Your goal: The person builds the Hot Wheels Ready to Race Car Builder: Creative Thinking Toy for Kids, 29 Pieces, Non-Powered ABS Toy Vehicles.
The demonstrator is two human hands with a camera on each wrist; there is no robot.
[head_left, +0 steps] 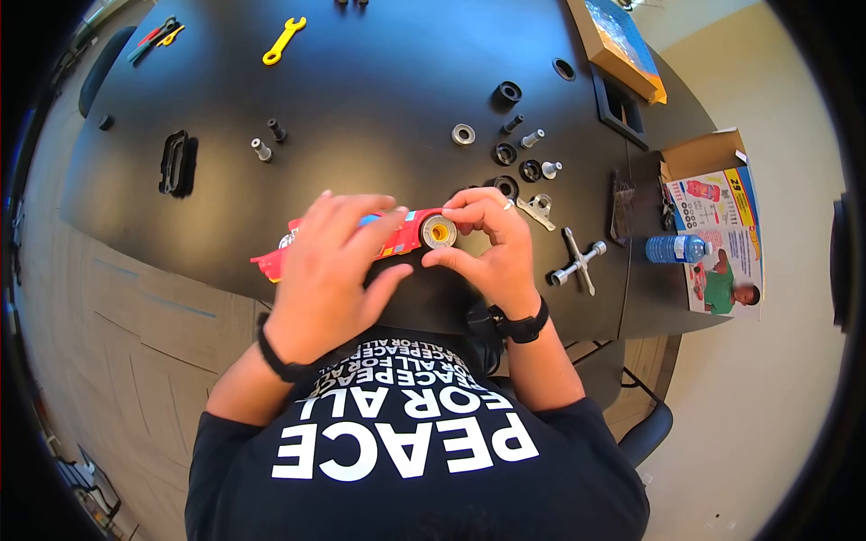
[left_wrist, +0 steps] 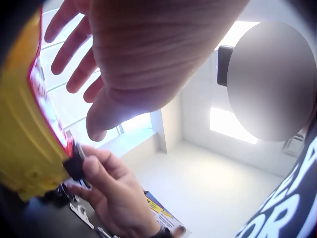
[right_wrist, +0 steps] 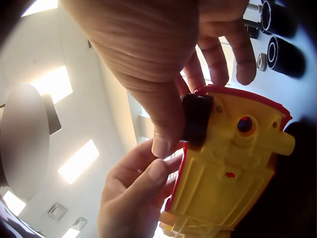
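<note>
Dark table [head_left: 216,99]; red-and-yellow toy car [head_left: 409,237] at its near edge. Left hand [head_left: 316,270] over it, fingers spread, contact unclear. Right hand [head_left: 501,261] pinches wheel [head_left: 439,232] at car's right end; can't tell if fastened. Opposite yellow stub [right_wrist: 285,144] bare. Looks early: black wheels [head_left: 508,93], bolts [head_left: 533,138] loose at right.

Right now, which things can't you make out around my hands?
- Middle of the red toy car, head view: behind the left hand.
- Part of the wheel, right wrist view: behind the right hand.
- Fine print on the box, head view: too small.
- Black parts at the top, head view: cut off by the edge.
</note>
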